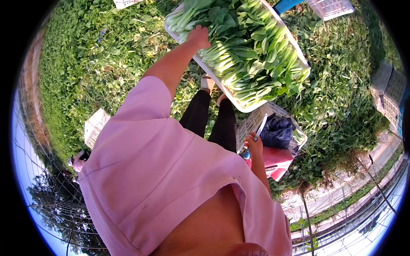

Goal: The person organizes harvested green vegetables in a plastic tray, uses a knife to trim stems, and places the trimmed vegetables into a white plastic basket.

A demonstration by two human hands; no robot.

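Note:
My left hand [200,36] reaches down onto leafy greens with pale stalks, like bok choy [221,59], at the near left side of a white plastic crate [235,104]. Its fingers are bent among the stalks, and whether they grip any cannot be seen. The greens lie in packed rows, stalks toward the crate's long sides and leaves toward the middle. My right hand [255,146] is closed around the blue handle of a knife [261,124], low on the right beside my leg. The knife's curved blade points up, away from me.
A lattice crate [250,123] at my right holds a dark blue plastic bag [277,131]; a red bag [278,160] lies beside it. Other crates stand at left [96,128], top right [331,8] and far right [389,92]. Low plants and loose leaves cover the ground. Another person [78,162] is far left.

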